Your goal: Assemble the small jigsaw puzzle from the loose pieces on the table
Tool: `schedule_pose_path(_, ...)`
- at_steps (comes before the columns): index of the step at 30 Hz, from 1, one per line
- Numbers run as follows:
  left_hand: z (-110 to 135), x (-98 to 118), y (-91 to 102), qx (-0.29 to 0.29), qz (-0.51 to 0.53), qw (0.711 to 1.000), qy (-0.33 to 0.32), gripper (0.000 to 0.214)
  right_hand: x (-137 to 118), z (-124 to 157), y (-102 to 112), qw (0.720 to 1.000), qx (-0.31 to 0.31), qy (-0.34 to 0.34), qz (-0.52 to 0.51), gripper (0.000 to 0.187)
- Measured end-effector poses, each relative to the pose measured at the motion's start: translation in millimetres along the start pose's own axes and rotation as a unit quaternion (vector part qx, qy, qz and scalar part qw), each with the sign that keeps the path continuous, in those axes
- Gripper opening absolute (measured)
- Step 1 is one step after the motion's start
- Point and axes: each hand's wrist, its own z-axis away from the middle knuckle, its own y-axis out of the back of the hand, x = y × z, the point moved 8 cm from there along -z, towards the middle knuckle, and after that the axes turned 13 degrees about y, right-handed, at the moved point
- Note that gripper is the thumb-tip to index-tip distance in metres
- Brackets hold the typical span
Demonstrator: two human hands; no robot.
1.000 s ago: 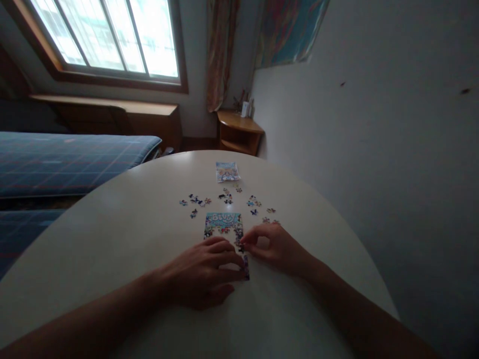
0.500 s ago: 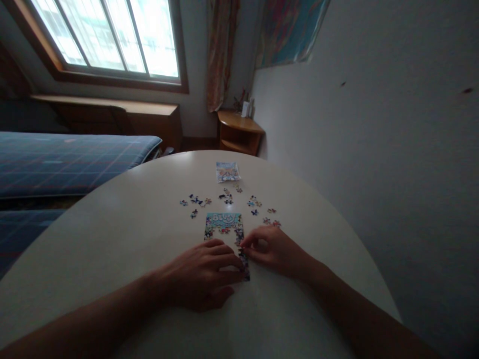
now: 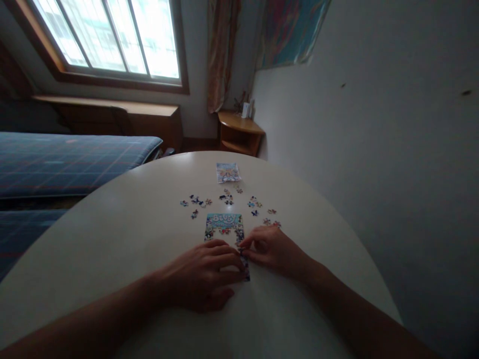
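Left hand spread over the puzzle, right hand at its edge, grip unclear: best brace that border, press flat!

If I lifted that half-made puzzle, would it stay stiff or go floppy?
The puzzle would probably sag or break apart, since it's small interlocking pieces around a gap. It's likely light, because it looks thin. Pushed flat, it might slide easily: the table looks smooth and shiny.
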Motion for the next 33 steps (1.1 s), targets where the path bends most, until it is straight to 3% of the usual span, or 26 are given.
schedule_pose_path(7,-0.2,-0.2,2.6,0.013,0.002,1.000,0.003,0.031,4.4,1.7,3.1,0.999,0.020,-0.027,-0.013,0.014)
schedule_pose_path(33,0.7,-3.7,-1.4,0.000,0.008,1.000,0.010,0.036,2.9,1.5,5.2,0.999,0.020,-0.015,0.026,0.007)
